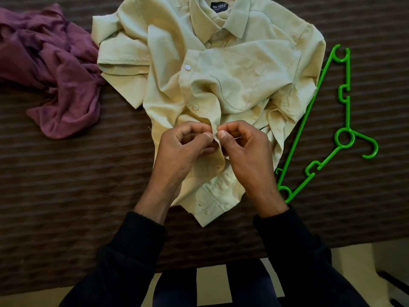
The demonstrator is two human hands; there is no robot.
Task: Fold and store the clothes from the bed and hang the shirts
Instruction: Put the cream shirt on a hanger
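A pale green collared shirt (pixel 232 69) lies crumpled on the bed, collar and dark label at the far edge, white buttons showing down its front strip. My left hand (pixel 183 151) and my right hand (pixel 245 151) pinch the front strip of the shirt together near the middle of the view, thumbs nearly touching. A bright green plastic hanger (pixel 309 120) lies flat on the bed just right of the shirt, its hook pointing right. One corner of the hanger is tucked under the shirt's edge.
A crumpled purple garment (pixel 55 69) lies at the left of the bed. The brown striped bedspread (pixel 77 185) covers the surface; its near edge runs just in front of my dark-sleeved arms, with pale floor below.
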